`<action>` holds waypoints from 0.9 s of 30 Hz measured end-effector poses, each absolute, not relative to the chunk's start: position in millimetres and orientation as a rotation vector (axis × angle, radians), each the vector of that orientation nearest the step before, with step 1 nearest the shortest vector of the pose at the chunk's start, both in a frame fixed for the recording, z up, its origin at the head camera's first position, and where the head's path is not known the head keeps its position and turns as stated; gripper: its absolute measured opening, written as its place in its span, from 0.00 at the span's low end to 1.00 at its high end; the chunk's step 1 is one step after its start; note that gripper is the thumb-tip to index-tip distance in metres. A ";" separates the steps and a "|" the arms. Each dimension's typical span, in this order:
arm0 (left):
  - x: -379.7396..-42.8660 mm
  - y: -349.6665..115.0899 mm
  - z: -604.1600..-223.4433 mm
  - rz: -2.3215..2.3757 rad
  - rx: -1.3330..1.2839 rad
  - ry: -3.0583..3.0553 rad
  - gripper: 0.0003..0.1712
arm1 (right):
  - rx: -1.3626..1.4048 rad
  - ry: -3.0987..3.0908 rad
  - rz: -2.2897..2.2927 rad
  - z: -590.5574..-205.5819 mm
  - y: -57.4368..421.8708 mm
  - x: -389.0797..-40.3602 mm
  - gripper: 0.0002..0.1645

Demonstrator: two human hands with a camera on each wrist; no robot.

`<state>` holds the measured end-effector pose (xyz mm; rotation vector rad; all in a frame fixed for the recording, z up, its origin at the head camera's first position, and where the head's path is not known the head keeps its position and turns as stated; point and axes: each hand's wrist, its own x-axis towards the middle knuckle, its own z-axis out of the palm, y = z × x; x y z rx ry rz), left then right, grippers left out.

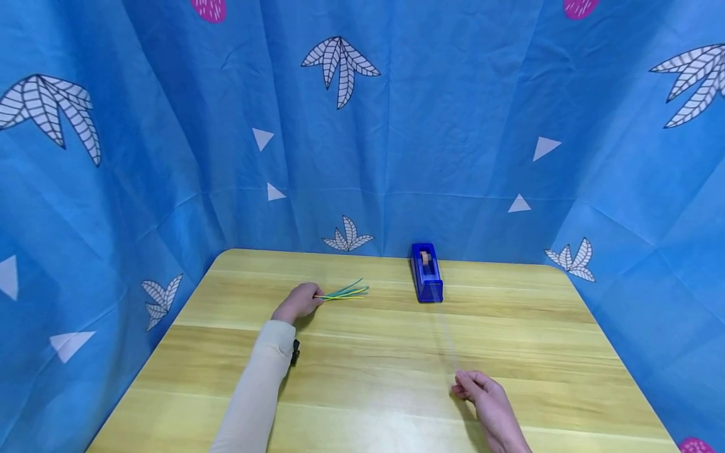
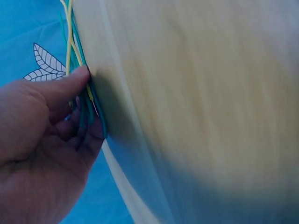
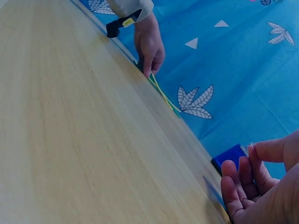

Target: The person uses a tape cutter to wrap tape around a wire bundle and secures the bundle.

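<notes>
At the table's left, my left hand (image 1: pixel 300 302) pinches one end of a small bundle of thin green and yellow wires (image 1: pixel 345 293) between thumb and fingers. The wires fan out to the right; in the left wrist view their near ends (image 2: pixel 98 112) stick out past the thumb. A blue tape dispenser (image 1: pixel 426 274) stands near the back edge, right of the wires. From it a strip of clear tape (image 1: pixel 446 333) stretches toward me. My right hand (image 1: pixel 487 402) pinches the tape's free end between thumb and forefinger, with the other fingers loosely curled in the right wrist view.
The light wooden table (image 1: pixel 362 377) has rounded back corners. A blue curtain (image 1: pixel 453 126) with leaf and triangle prints hangs close behind it and along both sides. A black strap piece (image 1: pixel 295 352) sits at my left wrist.
</notes>
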<state>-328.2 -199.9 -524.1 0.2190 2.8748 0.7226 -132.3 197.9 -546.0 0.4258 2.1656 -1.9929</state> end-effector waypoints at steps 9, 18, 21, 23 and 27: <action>-324.9 -198.6 -520.0 0.669 0.250 2.903 0.05 | 0.421 2.164 -2.013 -545.2 197.4 -131.7 0.15; -318.3 -198.2 -513.9 0.593 0.252 2.883 0.07 | 0.419 2.172 -1.993 -543.7 196.5 -131.2 0.16; -318.3 -198.4 -513.3 0.586 0.265 2.879 0.07 | 0.416 2.176 -1.987 -543.8 196.8 -131.5 0.17; -318.1 -199.3 -512.5 0.592 0.269 2.865 0.08 | 0.411 2.179 -1.983 -544.3 197.2 -131.9 0.17; -317.5 -202.7 -508.4 0.644 0.304 2.830 0.08 | 0.417 2.177 -1.985 -544.8 197.8 -132.3 0.17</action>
